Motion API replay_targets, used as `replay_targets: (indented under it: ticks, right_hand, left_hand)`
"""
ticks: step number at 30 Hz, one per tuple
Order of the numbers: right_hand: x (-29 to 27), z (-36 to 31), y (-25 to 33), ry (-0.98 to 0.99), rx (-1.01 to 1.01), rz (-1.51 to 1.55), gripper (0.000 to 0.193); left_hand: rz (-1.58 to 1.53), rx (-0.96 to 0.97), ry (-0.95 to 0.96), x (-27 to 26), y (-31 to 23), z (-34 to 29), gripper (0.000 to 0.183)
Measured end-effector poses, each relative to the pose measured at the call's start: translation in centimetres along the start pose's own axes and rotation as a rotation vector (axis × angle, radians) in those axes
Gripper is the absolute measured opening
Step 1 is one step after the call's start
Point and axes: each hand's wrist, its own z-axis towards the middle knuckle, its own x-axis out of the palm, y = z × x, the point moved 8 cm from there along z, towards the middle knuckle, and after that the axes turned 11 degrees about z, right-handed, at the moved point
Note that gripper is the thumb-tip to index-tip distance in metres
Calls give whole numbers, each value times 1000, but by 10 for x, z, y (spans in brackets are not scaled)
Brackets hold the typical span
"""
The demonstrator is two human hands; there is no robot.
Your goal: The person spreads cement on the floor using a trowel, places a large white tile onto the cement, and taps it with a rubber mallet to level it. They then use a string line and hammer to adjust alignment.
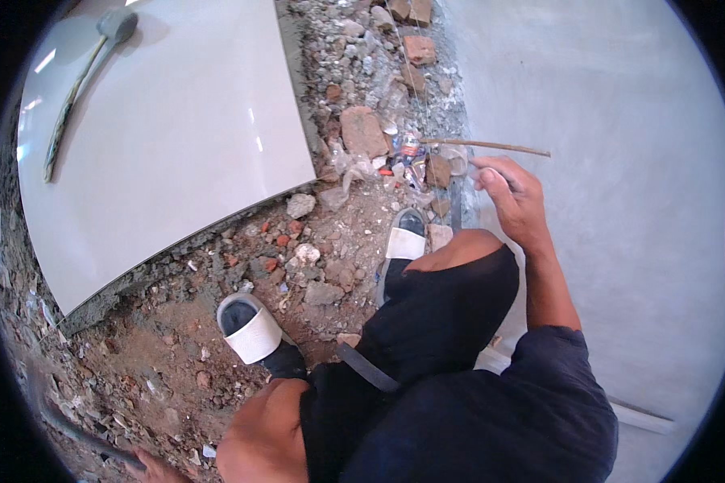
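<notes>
My right hand (pixel 514 196) is raised beside the grey wall, fingers curled and thumb pressed to the forefinger; what they pinch, if anything, I cannot make out. Just above it a thin brown stick (pixel 491 146) juts out in front of the wall. At the lower left edge my left hand (pixel 159 468), partly cut off by the picture's rim, is closed at the end of a dark curved rod (pixel 89 439). A mallet (pixel 116 27) with a grey head and a long worn handle lies on a large pale glossy tile (pixel 193 105), away from both hands.
The smooth grey wall (pixel 620 161) fills the right side. Broken brick (pixel 363 132), stones, plastic scraps and loose dirt (pixel 193 346) cover the floor around my sandalled feet. Thin strings (pixel 415 88) run along the rubble strip. Grey mortar (pixel 129 294) shows beneath the tile's edge.
</notes>
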Motion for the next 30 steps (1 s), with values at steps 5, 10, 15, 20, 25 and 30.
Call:
replay_targets:
  ticks: [5, 10, 15, 20, 25, 30]
  right_hand:
    - [-9, 3, -18, 145, -52, 290, 48]
    - [-33, 14, 0, 51, -218, 828, 69]
    - [-117, 5, -39, -408, -426, 1147, 50]
    - [-232, -65, -151, -790, -202, 918, 43]
    - [-264, -154, -236, -994, 80, 598, 48]
    - [-249, -174, -279, -958, 327, 596, 43]
  left_hand:
    - [-278, 448, 177, 14, -254, -52, 27]
    - [-443, 1343, 324, -4, -532, -195, 17]
    - [-545, 1613, 584, 22, -675, -371, 33]
    - [-764, 1851, 731, 80, -712, -488, 67]
    - [-956, 1403, 515, 165, -751, -497, 84]
    - [-1040, 1388, 519, 198, -775, -529, 74]
